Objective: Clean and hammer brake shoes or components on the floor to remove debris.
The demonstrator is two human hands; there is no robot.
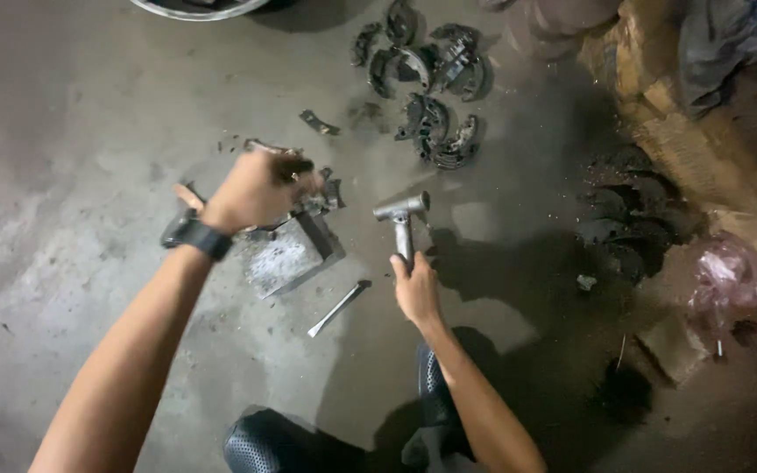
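A: While the left hand [251, 191] clamps a curved dark metal brake shoe [295, 166] on the square grey steel block [286, 254] mid-floor, where's the right?

B: The right hand [415, 289] is wrapped tight round the handle of a grey metal hammer [402, 213], head up, just right of the block!

A: And around them?

B: A slim steel chisel [338, 308] lies on the concrete floor [63, 175] just below the block. A pile of worn dark brake shoes [427, 88] sits near the floor's top edge, well apart from both hands.
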